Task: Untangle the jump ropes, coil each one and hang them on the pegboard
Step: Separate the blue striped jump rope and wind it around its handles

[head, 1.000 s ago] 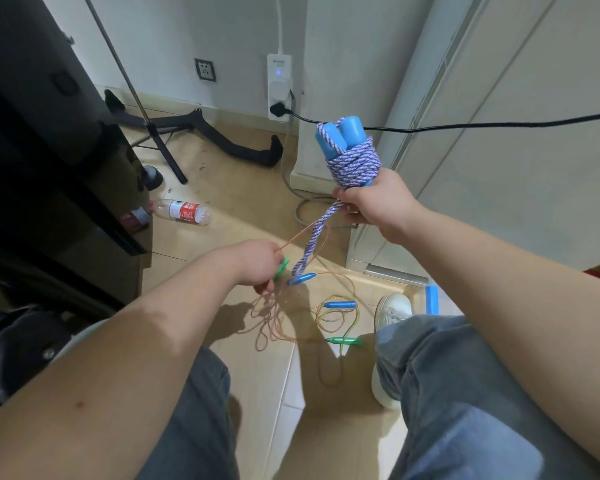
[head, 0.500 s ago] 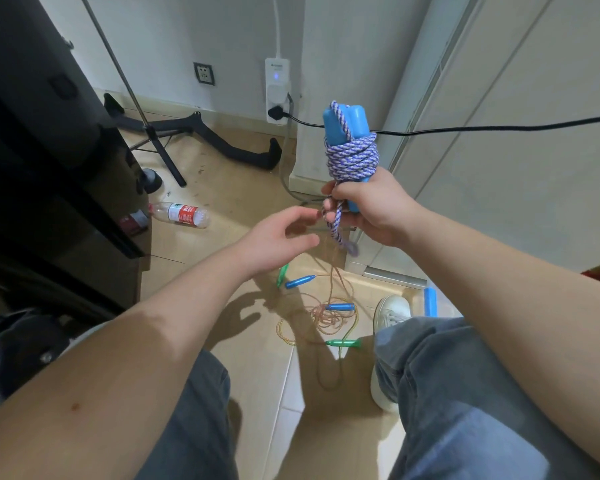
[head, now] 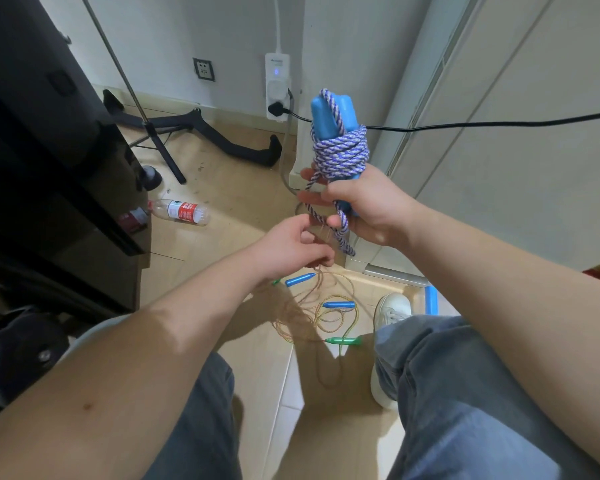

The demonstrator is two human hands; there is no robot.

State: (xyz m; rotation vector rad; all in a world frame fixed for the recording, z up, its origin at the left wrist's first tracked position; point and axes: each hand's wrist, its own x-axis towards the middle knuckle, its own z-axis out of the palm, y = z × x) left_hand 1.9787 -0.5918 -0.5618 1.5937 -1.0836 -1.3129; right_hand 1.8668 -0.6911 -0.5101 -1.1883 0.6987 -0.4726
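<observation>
My right hand (head: 371,209) grips the lower ends of two blue handles (head: 329,112), held upright. A purple-and-white rope (head: 340,154) is coiled tightly round them. Its loose end (head: 347,244) dangles below my fist. Just beneath, my left hand (head: 288,249) curls its thumb and fingers on a loose strand of that rope. Thin orange strands rise from the floor to between my hands. On the tiles lies a tangle of thin orange and yellow-green ropes (head: 312,313) with small blue handles (head: 300,279) and a green handle (head: 343,340). No pegboard is in view.
A black cable (head: 465,125) stretches across at bundle height from a wall power strip (head: 277,84). A plastic bottle (head: 182,211) lies on the floor by dark furniture (head: 49,150). Black stand legs (head: 243,150) spread near the wall. My shoe (head: 390,313) is beside the tangle.
My left hand let go of the rope low down, came up open, and now curls on the strand under my right fist. The last rope length has been wound up, leaving a short tail.
</observation>
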